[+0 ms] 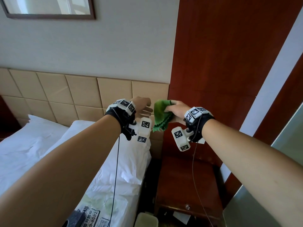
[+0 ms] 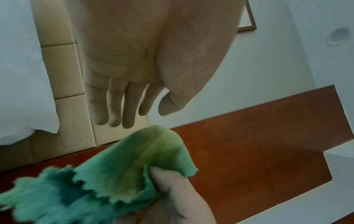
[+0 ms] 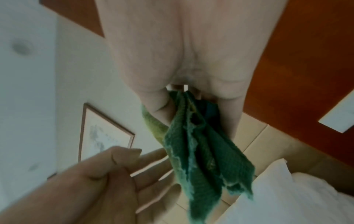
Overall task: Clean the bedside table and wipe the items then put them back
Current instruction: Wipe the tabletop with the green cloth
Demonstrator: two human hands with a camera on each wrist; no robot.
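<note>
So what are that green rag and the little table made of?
The green rag, gripped by the right hand, looks like soft, fuzzy microfibre or terry: matte nap, pinked zigzag edges. The bedside table looks like reddish wood or veneer, with a sheen suggesting varnish.

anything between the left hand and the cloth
Nothing: in the left wrist view a bare gap separates the left hand's straight fingers from the green cloth, which the right hand grips.
</note>
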